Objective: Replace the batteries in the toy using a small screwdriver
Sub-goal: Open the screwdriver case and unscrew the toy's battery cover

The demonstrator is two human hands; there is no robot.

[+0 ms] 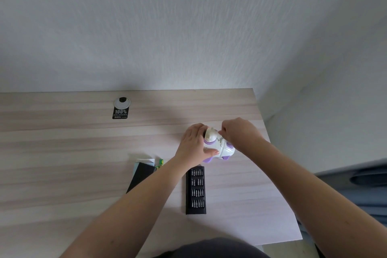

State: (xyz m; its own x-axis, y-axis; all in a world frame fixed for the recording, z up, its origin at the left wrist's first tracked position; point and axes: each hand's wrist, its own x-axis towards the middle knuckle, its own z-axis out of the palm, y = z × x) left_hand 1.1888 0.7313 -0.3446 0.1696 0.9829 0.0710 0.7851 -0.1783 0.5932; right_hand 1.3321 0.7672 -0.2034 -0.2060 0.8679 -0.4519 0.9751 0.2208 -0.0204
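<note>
A white and purple toy (217,145) lies on the wooden desk (83,153) at its right side. My left hand (193,143) grips the toy from the left, thumb across its body. My right hand (240,132) is over the toy's far right side, fingers curled and pinching a thin silver screwdriver (220,138) whose shaft points down into the toy. A black tray of screwdriver bits (196,189) lies just in front of the toy. A green battery pack (160,163) shows beside my left forearm, partly hidden.
A black sleeve with a pale card (142,170) lies left of the bit tray. A cable grommet with a black label (121,108) sits at the desk's back. The desk's right edge runs close to the toy; a blue-grey chair (360,184) stands beyond it.
</note>
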